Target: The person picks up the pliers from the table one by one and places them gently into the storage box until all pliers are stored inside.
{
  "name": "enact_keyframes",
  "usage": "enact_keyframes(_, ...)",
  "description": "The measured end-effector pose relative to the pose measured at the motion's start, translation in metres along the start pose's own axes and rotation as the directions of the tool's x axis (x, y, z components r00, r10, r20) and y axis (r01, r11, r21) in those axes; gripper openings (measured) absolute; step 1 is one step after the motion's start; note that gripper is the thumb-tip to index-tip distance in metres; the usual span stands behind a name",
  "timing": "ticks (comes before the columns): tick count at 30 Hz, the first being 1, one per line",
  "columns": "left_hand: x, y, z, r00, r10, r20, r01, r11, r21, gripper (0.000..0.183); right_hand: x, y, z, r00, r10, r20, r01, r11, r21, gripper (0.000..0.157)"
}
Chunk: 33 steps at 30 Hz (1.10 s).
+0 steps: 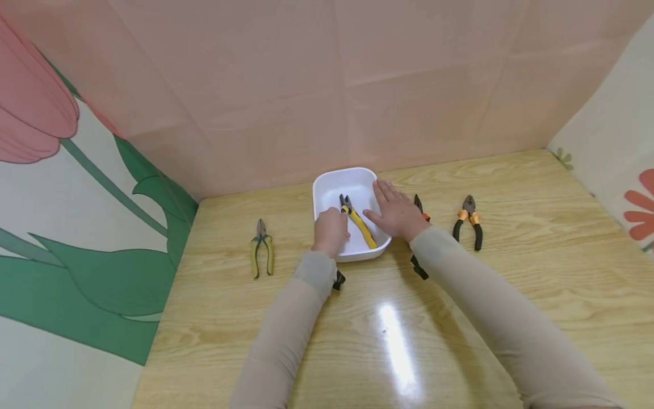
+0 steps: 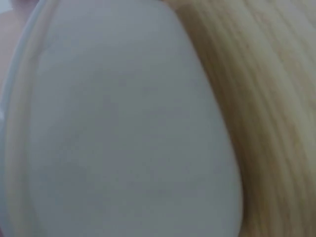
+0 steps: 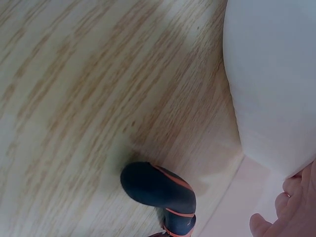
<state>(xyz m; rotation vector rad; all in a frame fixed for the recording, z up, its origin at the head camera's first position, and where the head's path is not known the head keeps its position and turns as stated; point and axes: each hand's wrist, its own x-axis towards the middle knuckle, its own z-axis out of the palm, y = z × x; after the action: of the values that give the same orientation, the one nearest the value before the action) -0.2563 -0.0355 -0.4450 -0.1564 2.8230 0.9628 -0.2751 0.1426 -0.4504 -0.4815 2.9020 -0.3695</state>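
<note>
Wood-grained surface (image 1: 214, 341) bears a white tray (image 1: 331, 190). Inside, yellow pliers (image 1: 361, 227) lie between the left hand (image 1: 331, 228), hold unclear, and right hand (image 1: 397, 213), spread on the rim (image 1: 347, 169).

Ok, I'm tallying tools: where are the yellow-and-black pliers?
Head view: the pliers lie inside the white tray, between left hand and right hand.

I wear long, plain, close-fitting beige sleeves (image 1: 286, 335), lightly creased along the forearms; each ends at the wrist in a plain, smooth, greyer cuff (image 1: 315, 271).
</note>
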Motion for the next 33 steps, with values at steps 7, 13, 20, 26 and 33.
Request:
enact_keyframes(7, -0.001, -0.004, 0.010, 0.997, -0.021, 0.077, 0.025, 0.999, -0.038, 0.040, -0.001, -0.002, 0.000, 1.000, -0.004, -0.002, 0.004, 1.000, 0.002, 0.084)
enact_keyframes(13, 0.001, -0.004, 0.011, 0.996, -0.026, 0.083, 0.029, 0.999, -0.034, 0.040, 0.000, 0.000, 0.001, 1.000, 0.001, -0.009, -0.001, 1.000, -0.013, 0.084)
enact_keyframes(20, 0.003, -0.004, 0.013, 0.993, -0.044, 0.106, 0.049, 0.998, -0.047, 0.039, 0.002, 0.001, 0.002, 1.000, 0.009, -0.008, -0.009, 1.000, -0.003, 0.085)
enact_keyframes(26, 0.001, -0.004, 0.013, 0.995, -0.030, 0.094, 0.033, 0.999, -0.031, 0.037, 0.000, 0.000, 0.001, 1.000, 0.014, -0.002, -0.014, 1.000, -0.005, 0.085)
enact_keyframes(33, -0.001, -0.004, 0.012, 0.995, -0.038, 0.090, 0.040, 0.999, -0.025, 0.035, 0.000, -0.002, 0.000, 1.000, 0.015, 0.009, -0.015, 1.000, -0.008, 0.084)
